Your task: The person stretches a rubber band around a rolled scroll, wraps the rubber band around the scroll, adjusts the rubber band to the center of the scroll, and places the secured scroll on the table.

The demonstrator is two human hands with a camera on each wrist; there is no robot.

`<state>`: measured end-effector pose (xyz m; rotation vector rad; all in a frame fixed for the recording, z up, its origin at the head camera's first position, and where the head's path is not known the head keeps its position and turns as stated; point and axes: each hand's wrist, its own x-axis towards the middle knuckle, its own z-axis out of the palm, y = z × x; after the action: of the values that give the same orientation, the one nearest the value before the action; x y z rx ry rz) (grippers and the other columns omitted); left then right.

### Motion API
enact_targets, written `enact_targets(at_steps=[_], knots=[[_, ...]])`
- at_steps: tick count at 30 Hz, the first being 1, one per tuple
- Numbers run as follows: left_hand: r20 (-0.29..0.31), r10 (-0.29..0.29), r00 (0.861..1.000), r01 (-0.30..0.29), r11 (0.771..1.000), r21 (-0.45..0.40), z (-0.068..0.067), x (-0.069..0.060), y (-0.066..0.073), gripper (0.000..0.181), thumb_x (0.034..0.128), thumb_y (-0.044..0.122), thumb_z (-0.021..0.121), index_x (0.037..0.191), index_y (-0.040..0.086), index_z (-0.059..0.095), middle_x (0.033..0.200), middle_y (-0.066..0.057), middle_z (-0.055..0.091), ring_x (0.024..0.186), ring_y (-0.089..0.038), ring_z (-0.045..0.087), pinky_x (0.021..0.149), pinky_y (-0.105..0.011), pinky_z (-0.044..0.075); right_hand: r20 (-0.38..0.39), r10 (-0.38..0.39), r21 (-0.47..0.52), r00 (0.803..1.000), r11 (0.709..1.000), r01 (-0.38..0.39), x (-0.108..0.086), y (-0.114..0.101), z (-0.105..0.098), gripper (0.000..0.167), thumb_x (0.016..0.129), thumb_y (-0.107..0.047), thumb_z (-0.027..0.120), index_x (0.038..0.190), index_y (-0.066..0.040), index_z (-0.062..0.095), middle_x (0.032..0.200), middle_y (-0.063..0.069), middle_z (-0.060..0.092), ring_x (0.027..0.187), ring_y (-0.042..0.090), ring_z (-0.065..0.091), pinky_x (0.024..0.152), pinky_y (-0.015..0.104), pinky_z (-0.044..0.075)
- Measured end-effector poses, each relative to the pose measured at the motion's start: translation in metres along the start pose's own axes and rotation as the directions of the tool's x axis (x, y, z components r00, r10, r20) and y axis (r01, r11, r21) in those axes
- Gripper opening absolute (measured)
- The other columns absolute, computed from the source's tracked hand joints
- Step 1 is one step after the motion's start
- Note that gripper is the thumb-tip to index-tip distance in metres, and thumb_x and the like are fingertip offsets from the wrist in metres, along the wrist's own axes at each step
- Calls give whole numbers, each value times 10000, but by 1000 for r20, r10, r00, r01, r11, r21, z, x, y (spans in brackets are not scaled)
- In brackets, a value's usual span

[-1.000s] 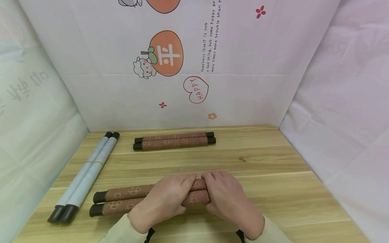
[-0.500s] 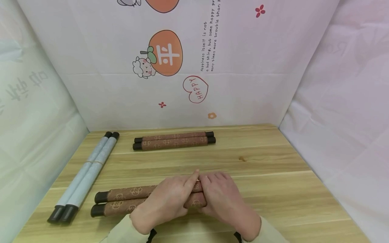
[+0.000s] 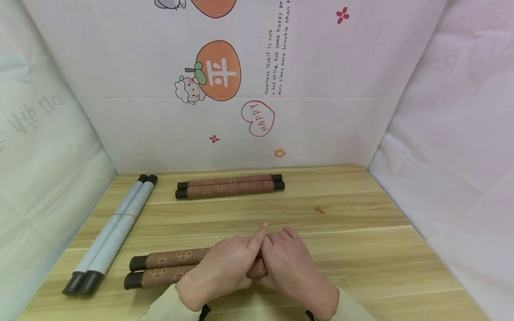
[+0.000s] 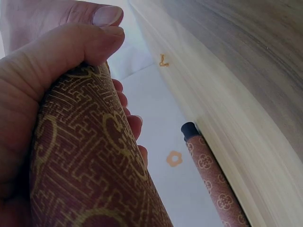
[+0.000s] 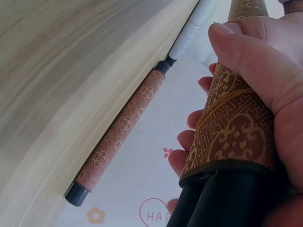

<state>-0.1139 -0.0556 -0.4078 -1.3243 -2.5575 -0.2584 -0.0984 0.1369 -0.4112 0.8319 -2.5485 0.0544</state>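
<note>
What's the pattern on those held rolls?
The held rolls: gold curls and angular lines on brown, clearest in the left wrist view.

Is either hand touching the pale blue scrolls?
No, the left hand and right hand grip the nearer brown scrolls, while the pale blue scrolls lie apart to the left.

The held scrolls (image 3: 178, 257) are reddish brown, worked all over in gold fretwork with curling gold flower motifs, and black at the ends; an orange-tan band (image 5: 220, 103) crosses the pattern. Beyond the held scrolls, the far scrolls (image 3: 230, 189) repeat the brown, with gold blossom outlines and black ends. To their left, the pale scrolls (image 3: 117, 236) are mottled bluish white, black-ended, with a tan tie (image 3: 125, 214). Under them all, the table (image 3: 353, 249) shows yellow-tan grain. Behind, the white cloth (image 3: 313, 89) bears an orange fruit (image 3: 220, 73), green-leaved, and a red-outlined heart (image 3: 259, 118).
</note>
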Motion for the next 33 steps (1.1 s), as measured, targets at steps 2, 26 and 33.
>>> enact_targets(at_steps=[2,26,33], knots=[[15,-8,1000,8,1000,-10,0,1,0,1214,729,153,892,1656,-8,123,821,89,640,720,-19,563,717,-242,555,-5,2,-3,1000,1000,-2,0,0,1,604,699,-595,893,964,-83,712,849,27,724,827,188,713,856,411,592],[177,-275,945,284,959,-26,1,-24,-39,670,705,215,875,1315,132,610,1040,15,711,892,-158,685,690,-371,574,244,77,118,967,987,-108,1,42,12,544,596,-345,868,1058,-143,666,849,-58,639,737,117,589,683,348,538],[123,-359,925,361,932,1,-4,-44,-59,439,684,246,874,1055,200,644,914,82,661,785,-102,620,664,-354,535,232,86,128,969,985,-118,2,57,18,543,596,-350,879,1056,-169,656,880,-80,639,759,103,592,676,334,540]])
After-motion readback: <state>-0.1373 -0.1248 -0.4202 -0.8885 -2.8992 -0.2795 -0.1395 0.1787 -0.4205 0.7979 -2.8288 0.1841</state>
